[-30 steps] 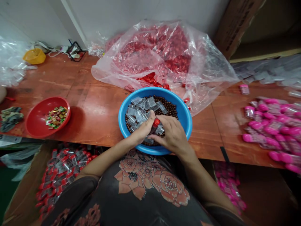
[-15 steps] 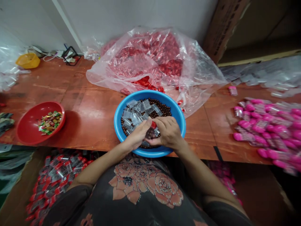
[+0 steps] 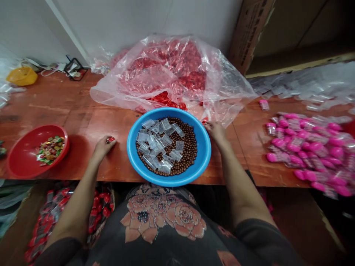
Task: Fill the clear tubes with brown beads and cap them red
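Observation:
My left hand (image 3: 103, 147) is over the table between the red bowl and the blue basin, its fingers closed on a small red-capped container (image 3: 110, 139). To the right of the basin, my right hand (image 3: 216, 132) has its fingertips together at a small red piece (image 3: 205, 120) by the plastic bag's edge. Between the hands sits the blue basin (image 3: 132, 147), holding brown beads (image 3: 190, 142) and clear little boxes (image 3: 166, 140) heaped mostly on the left.
Behind the basin lies a clear bag (image 3: 172, 70) of red pieces. A red bowl (image 3: 16, 155) with wrapped sweets stands left. Pink-capped containers (image 3: 313, 144) are piled right. Red-capped containers (image 3: 44, 221) fill a box below the table edge.
My hands have parted from above the basin. The left one moved out to the left with the red-capped container, the right one to the bag's edge. The view has shifted slightly.

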Demonstrator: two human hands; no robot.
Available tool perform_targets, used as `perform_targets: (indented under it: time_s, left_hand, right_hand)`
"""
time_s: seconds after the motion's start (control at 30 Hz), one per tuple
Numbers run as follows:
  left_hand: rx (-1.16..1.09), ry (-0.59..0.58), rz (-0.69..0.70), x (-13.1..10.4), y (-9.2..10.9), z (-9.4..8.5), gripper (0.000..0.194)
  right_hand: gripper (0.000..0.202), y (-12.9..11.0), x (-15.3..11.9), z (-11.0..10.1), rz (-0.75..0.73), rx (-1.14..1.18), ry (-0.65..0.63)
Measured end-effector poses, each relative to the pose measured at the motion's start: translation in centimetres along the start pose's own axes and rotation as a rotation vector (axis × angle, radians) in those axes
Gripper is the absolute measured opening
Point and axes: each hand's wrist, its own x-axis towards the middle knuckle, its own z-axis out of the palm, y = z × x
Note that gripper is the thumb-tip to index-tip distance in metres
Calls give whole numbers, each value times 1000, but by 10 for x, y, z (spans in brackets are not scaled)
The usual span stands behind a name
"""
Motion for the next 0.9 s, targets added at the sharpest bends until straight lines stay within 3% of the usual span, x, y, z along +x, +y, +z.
perform_targets:
  time_s: [0.03,0.1,0.17,0.2,0.27,0.3,0.33,0.4,0.5,0.6,0.73,0.9]
  left_hand:
    - [67,18,15,2,2,-1,30]
    - [113,189,96,-1,25,-8,33]
    - [29,345,261,-14,69,-13,33]
    - [-45,315,360,-24,95,-12,32]
    - [-142,88,544,-48,147,1,31]
    - [-123,-90,616,-61,170,13,32]
    - [-68,-240,657,-73,189,28,34]
    - [49,-408,663,-90,216,62,40]
    - [172,-503,659,-98,234,105,37]
    - [214,-557,671,-93,237,127,26]
    - [183,-604,625,-92,241,134,34]
    - [161,-702,535,-80,248,124,29]
  right_hand:
    - [36,3,1,4,-6,-1,-16]
    - [37,5,0,12,-10,1,-30]
    - [41,8,-2,17,-10,8,-23]
    - [43,10,-3,18,-12,15,-19]
    - [45,15,-3,21,-18,30,-11]
    - [46,18,-4,22,-19,36,-5]
    - [45,20,-4,22,-19,41,3]
    - [44,24,-4,21,-7,41,37]
    - [46,27,-8,18,5,26,105]
    - [47,27,-14,19,-44,33,89]
    - [41,31,-23,23,-141,93,-23]
    - [36,41,-29,17,-229,210,-114]
